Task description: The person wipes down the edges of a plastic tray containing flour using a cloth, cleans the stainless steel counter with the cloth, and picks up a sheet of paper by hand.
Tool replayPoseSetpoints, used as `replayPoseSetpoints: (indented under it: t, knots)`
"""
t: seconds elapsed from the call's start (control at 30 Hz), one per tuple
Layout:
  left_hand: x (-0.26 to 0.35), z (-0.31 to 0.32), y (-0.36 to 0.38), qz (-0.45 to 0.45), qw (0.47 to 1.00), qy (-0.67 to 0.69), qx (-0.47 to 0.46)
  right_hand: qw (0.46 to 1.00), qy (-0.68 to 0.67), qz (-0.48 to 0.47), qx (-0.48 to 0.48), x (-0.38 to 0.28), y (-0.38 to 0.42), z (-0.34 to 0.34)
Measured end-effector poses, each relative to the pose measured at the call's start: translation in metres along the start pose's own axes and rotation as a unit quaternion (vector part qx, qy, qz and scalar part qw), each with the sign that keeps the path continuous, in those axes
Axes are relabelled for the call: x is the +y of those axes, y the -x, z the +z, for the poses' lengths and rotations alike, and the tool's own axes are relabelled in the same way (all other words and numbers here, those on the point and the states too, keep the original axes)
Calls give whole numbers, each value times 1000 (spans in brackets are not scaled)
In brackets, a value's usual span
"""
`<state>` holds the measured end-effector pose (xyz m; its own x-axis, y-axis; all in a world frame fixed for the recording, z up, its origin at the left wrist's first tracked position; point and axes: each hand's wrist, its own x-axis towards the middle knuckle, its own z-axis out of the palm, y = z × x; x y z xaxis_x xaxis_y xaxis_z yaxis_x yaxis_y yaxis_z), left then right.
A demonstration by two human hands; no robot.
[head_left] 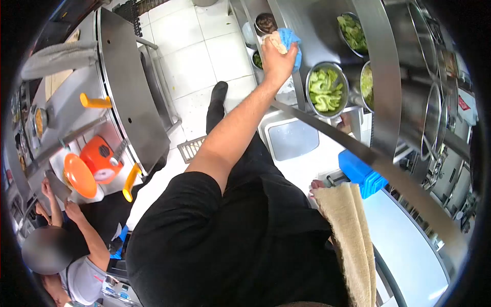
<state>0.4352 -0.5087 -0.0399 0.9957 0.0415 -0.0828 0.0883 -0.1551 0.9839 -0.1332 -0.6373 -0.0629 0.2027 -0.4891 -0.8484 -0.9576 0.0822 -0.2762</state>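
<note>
A blue and cream cloth [290,39] is bunched in the left hand [277,64], fingers and thumb clamped on it at the edge of the steel counter [307,30]. Just beyond the grip sits a round container of brown food [265,23]; to its right, slightly nearer the body, stands a metal bowl of sliced greens [326,89]. Well apart, nearer the body, the right hand [316,188] shows partly behind a beige towel [350,230]; I cannot tell whether it grips anything.
</note>
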Motion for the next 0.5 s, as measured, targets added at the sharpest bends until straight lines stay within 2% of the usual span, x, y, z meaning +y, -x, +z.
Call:
replayPoseSetpoints:
  t: [0.07,0.1,0.23,0.33,0.43,0.5]
  knots:
    - [-22,-2,41,1,999,42,-21,1000,4,-26,-10,3,4,2]
    - [-31,-4,58,-4,998,57,-30,999,-4,-33,-6,-33,27,9]
    - [-48,-14,102,-31,994,86,-66,992,47,-99,-57,-92,18,51]
    - [-58,-54,125,-21,976,63,-206,980,74,-145,-113,-146,2,95]
    - [-77,-102,143,-7,984,72,-164,962,133,-183,-152,-194,-29,142]
    - [-99,-146,139,-156,978,62,-126,944,140,-244,-174,-228,-57,177]
